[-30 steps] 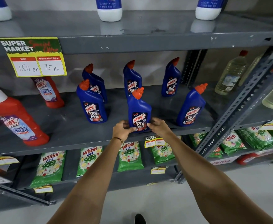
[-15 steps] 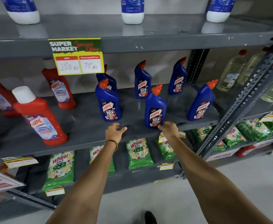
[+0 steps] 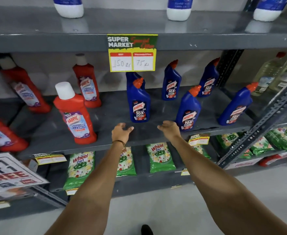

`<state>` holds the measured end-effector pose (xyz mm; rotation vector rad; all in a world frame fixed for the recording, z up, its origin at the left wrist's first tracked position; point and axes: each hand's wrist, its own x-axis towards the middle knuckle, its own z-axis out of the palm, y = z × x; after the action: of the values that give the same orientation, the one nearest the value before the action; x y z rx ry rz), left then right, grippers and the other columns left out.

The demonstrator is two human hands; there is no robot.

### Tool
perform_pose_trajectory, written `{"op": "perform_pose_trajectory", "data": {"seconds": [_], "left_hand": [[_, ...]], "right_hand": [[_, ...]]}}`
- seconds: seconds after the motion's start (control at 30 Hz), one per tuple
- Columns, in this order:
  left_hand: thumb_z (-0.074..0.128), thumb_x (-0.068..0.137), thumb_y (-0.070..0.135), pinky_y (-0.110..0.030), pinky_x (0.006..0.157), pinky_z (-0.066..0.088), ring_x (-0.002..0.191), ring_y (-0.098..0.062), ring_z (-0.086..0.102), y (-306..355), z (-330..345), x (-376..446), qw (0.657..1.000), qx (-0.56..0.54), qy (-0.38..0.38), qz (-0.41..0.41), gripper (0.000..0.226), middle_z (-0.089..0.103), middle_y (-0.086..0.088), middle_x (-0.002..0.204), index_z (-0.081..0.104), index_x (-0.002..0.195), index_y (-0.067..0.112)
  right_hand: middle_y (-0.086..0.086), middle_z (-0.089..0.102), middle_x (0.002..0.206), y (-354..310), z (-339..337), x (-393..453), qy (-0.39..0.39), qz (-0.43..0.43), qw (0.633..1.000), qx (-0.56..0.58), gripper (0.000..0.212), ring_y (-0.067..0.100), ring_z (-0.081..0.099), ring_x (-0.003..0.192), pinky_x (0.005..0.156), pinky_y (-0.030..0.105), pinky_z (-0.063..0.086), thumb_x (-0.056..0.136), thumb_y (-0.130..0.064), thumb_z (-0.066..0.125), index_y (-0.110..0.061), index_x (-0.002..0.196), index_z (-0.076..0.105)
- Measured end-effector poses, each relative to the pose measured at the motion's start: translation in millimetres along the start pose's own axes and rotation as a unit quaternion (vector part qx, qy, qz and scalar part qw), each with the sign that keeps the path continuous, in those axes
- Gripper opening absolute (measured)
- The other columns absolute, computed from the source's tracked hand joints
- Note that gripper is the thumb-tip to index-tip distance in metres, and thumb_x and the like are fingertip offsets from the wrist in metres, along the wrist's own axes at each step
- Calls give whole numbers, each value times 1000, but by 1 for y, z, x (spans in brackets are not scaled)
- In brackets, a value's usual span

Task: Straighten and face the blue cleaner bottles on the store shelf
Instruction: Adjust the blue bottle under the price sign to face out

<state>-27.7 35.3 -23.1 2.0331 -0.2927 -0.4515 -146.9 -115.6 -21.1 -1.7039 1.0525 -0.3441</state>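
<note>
Several blue Harpic cleaner bottles with orange caps stand on the middle grey shelf (image 3: 156, 133). In the front row are a left bottle (image 3: 139, 106), a middle bottle (image 3: 188, 112) and a right bottle (image 3: 234, 107) that leans right. Two more (image 3: 170, 83) (image 3: 208, 80) stand at the back, and another is half hidden behind the left one. My left hand (image 3: 121, 132) hovers open at the shelf edge just below the left bottle. My right hand (image 3: 170, 129) is open beside the middle bottle's base, holding nothing.
Red Harpic bathroom cleaner bottles (image 3: 75, 114) fill the shelf's left half. A yellow price tag (image 3: 132, 53) hangs from the upper shelf. Green Wheel packets (image 3: 159, 156) lie below. A slanted metal upright (image 3: 258, 133) and clear bottles (image 3: 268, 73) are at the right.
Both hands let go of the middle front bottle and drew back left along the shelf edge. The view swung left, bringing more red bottles into sight.
</note>
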Motion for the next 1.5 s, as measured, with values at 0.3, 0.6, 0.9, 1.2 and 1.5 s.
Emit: {"op": "perform_pose_trajectory", "data": {"seconds": [0.3, 0.6, 0.9, 1.2, 1.5], "left_hand": [[67, 82, 23, -36, 107, 39, 127, -27, 48, 11, 3, 35, 999, 21, -38, -5, 60, 51, -14, 138, 43, 134, 6], [66, 82, 13, -33, 100, 41, 124, -29, 50, 23, 12, 56, 994, -8, -106, 28, 53, 55, -15, 132, 45, 130, 4], [65, 83, 14, -31, 97, 41, 119, -27, 54, 20, 12, 38, 997, -1, -65, 43, 46, 58, -16, 129, 49, 125, 5], [67, 82, 17, -30, 91, 44, 112, -28, 58, 8, 5, 4, 997, 10, -50, 63, 44, 63, -18, 122, 53, 120, 1], [64, 84, 18, -33, 94, 45, 112, -28, 58, 5, 3, -11, 997, 20, -45, 61, 41, 63, -16, 122, 53, 120, 2]], "right_hand": [[15, 41, 147, -21, 32, 41, -65, -18, 997, -21, 64, 27, 43, 132, 109, 37, 38, 88, -16, 58, -12, 144, 27], [11, 54, 137, -22, 47, 69, -95, -33, 995, -7, 48, 22, 51, 125, 107, 37, 40, 90, -14, 55, -11, 135, 42], [12, 57, 133, -11, 43, 61, -96, -37, 995, 5, 46, 24, 53, 123, 106, 46, 43, 89, -18, 56, -11, 133, 45], [16, 62, 125, 3, 36, 26, -96, -55, 994, 12, 34, 28, 57, 116, 102, 47, 46, 90, -14, 55, -7, 124, 52], [16, 64, 122, 2, 30, 8, -89, -77, 992, -35, 29, 26, 59, 111, 87, 28, 42, 91, -13, 53, -5, 118, 56]]}}
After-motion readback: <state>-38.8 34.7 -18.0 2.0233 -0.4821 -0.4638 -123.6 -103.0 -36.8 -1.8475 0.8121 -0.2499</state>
